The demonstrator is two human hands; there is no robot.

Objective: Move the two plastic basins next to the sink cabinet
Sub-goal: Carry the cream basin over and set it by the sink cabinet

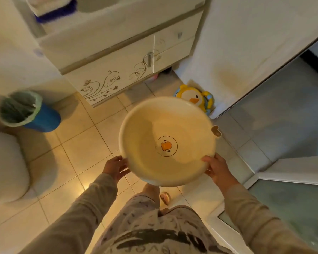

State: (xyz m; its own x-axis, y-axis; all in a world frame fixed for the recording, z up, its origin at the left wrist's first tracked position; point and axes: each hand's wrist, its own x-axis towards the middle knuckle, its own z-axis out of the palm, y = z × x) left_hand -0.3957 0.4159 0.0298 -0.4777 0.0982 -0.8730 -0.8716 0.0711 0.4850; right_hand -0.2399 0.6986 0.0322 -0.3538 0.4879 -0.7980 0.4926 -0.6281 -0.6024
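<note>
I hold a round cream plastic basin [154, 132] with an orange duck print in its bottom, lifted above the tiled floor in front of me. My left hand [116, 166] grips its near left rim and my right hand [217, 169] grips its near right rim. A small tab sticks out of the rim on the right. Beyond it, a second basin [195, 97], yellow and blue with a duck face, leans on edge in the corner between the wall and the right end of the white sink cabinet [117, 57].
A blue waste bin [28, 110] with a green liner stands on the floor at the left. A toilet [6, 162] fills the left edge. A glass door and its white frame [264, 180] lie to the right. My slippered foot [165, 197] is below the basin.
</note>
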